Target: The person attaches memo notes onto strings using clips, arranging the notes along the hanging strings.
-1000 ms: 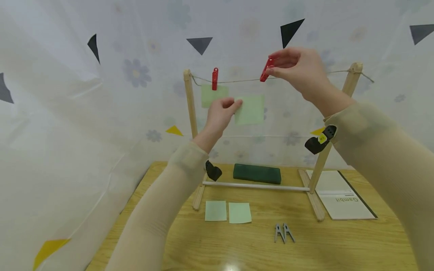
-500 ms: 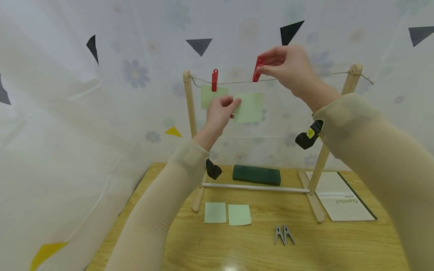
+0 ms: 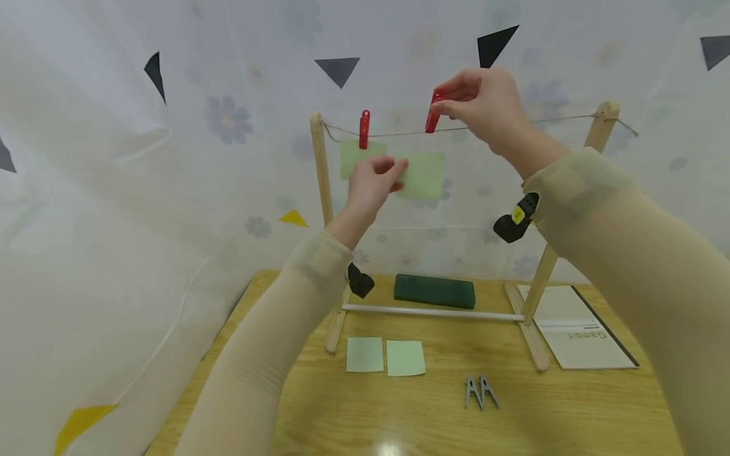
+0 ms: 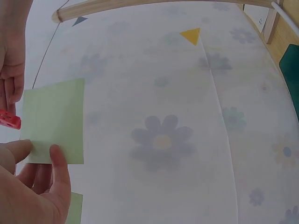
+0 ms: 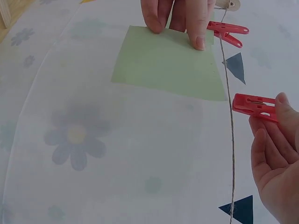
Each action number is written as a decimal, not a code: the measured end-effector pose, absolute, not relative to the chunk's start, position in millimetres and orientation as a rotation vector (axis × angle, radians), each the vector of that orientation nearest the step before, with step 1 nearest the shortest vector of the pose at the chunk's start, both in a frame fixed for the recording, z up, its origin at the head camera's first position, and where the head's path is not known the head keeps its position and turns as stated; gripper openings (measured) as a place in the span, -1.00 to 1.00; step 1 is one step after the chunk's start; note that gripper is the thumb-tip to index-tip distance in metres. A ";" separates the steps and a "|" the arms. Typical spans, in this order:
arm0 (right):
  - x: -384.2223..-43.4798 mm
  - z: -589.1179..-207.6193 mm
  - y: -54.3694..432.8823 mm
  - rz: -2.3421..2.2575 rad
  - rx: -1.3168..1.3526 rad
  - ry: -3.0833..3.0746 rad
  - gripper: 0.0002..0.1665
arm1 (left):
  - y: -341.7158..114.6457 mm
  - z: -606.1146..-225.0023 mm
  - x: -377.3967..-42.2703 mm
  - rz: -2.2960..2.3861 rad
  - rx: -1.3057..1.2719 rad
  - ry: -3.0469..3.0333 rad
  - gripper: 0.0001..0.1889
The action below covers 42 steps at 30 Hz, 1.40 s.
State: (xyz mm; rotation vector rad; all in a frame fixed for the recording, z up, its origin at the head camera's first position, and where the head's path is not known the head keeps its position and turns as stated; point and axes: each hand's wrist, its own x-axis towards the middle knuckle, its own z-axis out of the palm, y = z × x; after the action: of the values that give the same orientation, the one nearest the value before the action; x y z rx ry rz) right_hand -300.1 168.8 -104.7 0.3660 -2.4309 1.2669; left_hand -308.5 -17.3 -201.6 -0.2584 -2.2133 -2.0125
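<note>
My left hand (image 3: 371, 187) pinches the left edge of a pale green sticky note (image 3: 424, 176), held just under the string (image 5: 232, 154). In my right hand (image 3: 485, 111) a red clothespin (image 5: 254, 106) is pinched between thumb and fingers, its tip right at the string in the right wrist view. Farther left, another red clothespin (image 3: 364, 130) clips a second green note (image 3: 355, 159) to the string; my left hand partly covers that note in the head view. The left wrist view shows the held note (image 4: 56, 121) between thumb and fingers.
A wooden frame (image 3: 322, 171) carries the string, with a white rod (image 3: 433, 311) low across it. On the table lie two green notes (image 3: 365, 354), (image 3: 405, 358), two grey clothespins (image 3: 481, 393), a dark green case (image 3: 435, 291) and a white "Gambit" pad (image 3: 590, 342).
My right hand has brought the red clothespin left along the string, above the held note. My left hand has raised the note slightly toward the string.
</note>
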 end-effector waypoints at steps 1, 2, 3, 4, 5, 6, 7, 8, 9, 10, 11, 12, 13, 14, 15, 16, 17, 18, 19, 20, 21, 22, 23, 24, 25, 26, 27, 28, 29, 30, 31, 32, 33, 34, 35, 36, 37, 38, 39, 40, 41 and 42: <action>-300.4 -104.3 168.5 1.269 0.364 -2.432 -0.55 | -17.3 -201.3 -308.0 -2.006 -0.257 -2.216 -0.63; -300.8 -104.2 168.1 1.272 0.363 -2.432 -0.55 | -17.4 -201.1 -307.5 -2.002 -0.258 -2.218 -0.63; -301.2 -104.2 167.6 1.270 0.362 -2.432 -0.55 | -17.4 -200.9 -307.3 -1.997 -0.258 -2.218 -0.64; -301.6 -104.1 167.1 1.274 0.360 -2.433 -0.55 | -17.5 -200.6 -306.7 -1.994 -0.256 -2.219 -0.64; -301.7 -104.2 166.6 1.274 0.362 -2.433 -0.55 | -17.5 -200.3 -306.2 -1.992 -0.254 -2.220 -0.64; -302.0 -104.4 166.1 1.273 0.364 -2.434 -0.55 | -17.3 -199.8 -305.6 -1.995 -0.249 -2.220 -0.64; -302.1 -104.6 165.7 1.277 0.361 -2.435 -0.56 | -16.9 -199.3 -305.3 -1.998 -0.245 -2.218 -0.65; -302.2 -104.9 165.4 1.276 0.358 -2.436 -0.56 | -16.3 -198.8 -304.6 -2.002 -0.243 -2.216 -0.66; -302.3 -105.2 165.1 1.268 0.352 -2.440 -0.56 | -15.8 -198.3 -304.0 -2.009 -0.242 -2.212 -0.66; -302.3 -105.4 165.0 1.265 0.344 -2.445 -0.56 | -15.2 -197.9 -303.4 -2.014 -0.240 -2.211 -0.67; -302.4 -105.8 164.9 1.262 0.337 -2.450 -0.56 | -14.5 -197.8 -303.1 -2.018 -0.239 -2.210 -0.67; -302.4 -106.4 164.8 1.257 0.331 -2.457 -0.56 | -13.9 -197.7 -302.8 -2.019 -0.239 -2.211 -0.67; -302.3 -107.1 164.5 1.256 0.324 -2.463 -0.55 | -13.5 -197.9 -302.5 -2.016 -0.237 -2.215 -0.67; -302.4 -107.9 164.1 1.256 0.320 -2.468 -0.55 | -13.3 -198.2 -302.2 -2.014 -0.234 -2.220 -0.67; -302.2 -108.8 163.6 1.256 0.315 -2.473 -0.54 | -13.3 -198.9 -302.4 -2.014 -0.235 -2.221 -0.68; -302.4 -109.6 163.2 1.262 0.314 -2.477 -0.54 | -13.4 -199.8 -302.5 -2.012 -0.229 -2.224 -0.68; -302.4 -110.6 162.7 1.264 0.316 -2.479 -0.54 | -13.7 -200.7 -302.7 -2.011 -0.227 -2.224 -0.68; -302.5 -111.6 162.1 1.259 0.317 -2.484 -0.54 | -14.3 -201.8 -302.8 -2.009 -0.225 -2.224 -0.68; -302.5 -112.3 161.3 1.259 0.318 -2.487 -0.54 | -14.8 -202.7 -302.9 -2.007 -0.222 -2.226 -0.68; -302.5 -113.1 160.7 1.252 0.321 -2.493 -0.54 | -15.4 -203.5 -303.1 -2.006 -0.219 -2.229 -0.68; -302.6 -113.7 160.1 1.242 0.321 -2.499 -0.54 | -15.9 -204.2 -303.2 -2.008 -0.217 -2.227 -0.68; -302.8 -114.2 159.7 1.230 0.323 -2.506 -0.54 | -16.4 -204.7 -303.2 -2.012 -0.216 -2.225 -0.67; -302.9 -114.6 159.3 1.218 0.324 -2.513 -0.55 | -16.7 -205.0 -303.3 -2.014 -0.220 -2.221 -0.67; -303.1 -114.9 158.9 1.207 0.325 -2.520 -0.55 | -16.9 -205.1 -303.3 -2.015 -0.221 -2.222 -0.67; -302.9 -115.1 158.4 1.203 0.326 -2.527 -0.55 | -17.1 -205.1 -303.1 -2.015 -0.222 -2.223 -0.66; -303.0 -115.3 158.0 1.194 0.326 -2.533 -0.55 | -17.3 -204.9 -302.9 -2.015 -0.223 -2.223 -0.66; -303.1 -115.5 157.6 1.185 0.327 -2.539 -0.56 | -17.4 -204.8 -302.9 -2.014 -0.223 -2.224 -0.66; -303.4 -115.7 157.3 1.176 0.332 -2.543 -0.56 | -17.6 -204.6 -302.7 -2.010 -0.223 -2.227 -0.66; -303.5 -116.0 157.0 1.170 0.337 -2.546 -0.56 | -17.7 -204.3 -302.4 -2.005 -0.223 -2.233 -0.65; -303.6 -116.1 156.5 1.161 0.338 -2.551 -0.56 | -17.7 -204.1 -302.2 -2.002 -0.223 -2.234 -0.65; -303.6 -116.4 156.1 1.155 0.339 -2.555 -0.56 | -17.7 -204.0 -301.9 -1.999 -0.225 -2.235 -0.65; -303.7 -116.5 155.8 1.150 0.338 -2.559 -0.56 | -17.7 -203.9 -301.6 -1.997 -0.225 -2.237 -0.65; -303.9 -116.6 155.7 1.148 0.339 -2.563 -0.56 | -17.6 -204.0 -301.5 -1.998 -0.226 -2.237 -0.65; -304.1 -116.7 155.4 1.147 0.338 -2.565 -0.55 | -17.5 -203.9 -301.0 -2.001 -0.228 -2.234 -0.65; -304.0 -116.9 155.2 1.144 0.338 -2.569 -0.55 | -17.3 -204.0 -300.9 -2.005 -0.231 -2.229 -0.64; -303.9 -116.9 155.0 1.141 0.334 -2.575 -0.55 | -17.2 -204.1 -300.9 -2.009 -0.232 -2.226 -0.64; -303.9 -117.1 154.8 1.138 0.333 -2.579 -0.54 | -17.1 -204.1 -300.8 -2.010 -0.234 -2.226 -0.64; -303.8 -117.1 154.7 1.131 0.333 -2.585 -0.54 | -17.0 -204.1 -300.9 -2.010 -0.237 -2.225 -0.64; -303.6 -117.2 154.6 1.119 0.335 -2.592 -0.53 | -17.0 -204.3 -301.0 -2.010 -0.241 -2.222 -0.63; -303.5 -117.2 154.4 1.103 0.337 -2.598 -0.53 | -16.9 -204.2 -301.1 -2.009 -0.249 -2.219 -0.63; -303.2 -117.1 154.3 1.086 0.341 -2.607 -0.52 | -16.9 -204.2 -301.2 -2.007 -0.254 -2.215 -0.63; -303.1 -117.0 154.2 1.071 0.344 -2.614 -0.52 | -16.8 -204.0 -301.3 -2.004 -0.259 -2.212 -0.62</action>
State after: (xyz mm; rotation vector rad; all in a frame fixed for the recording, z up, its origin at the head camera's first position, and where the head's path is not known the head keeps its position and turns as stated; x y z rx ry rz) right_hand -303.1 154.2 -117.0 0.3435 -2.6139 1.0714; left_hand -301.3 -16.8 -204.0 -0.2591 -2.2123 -2.0037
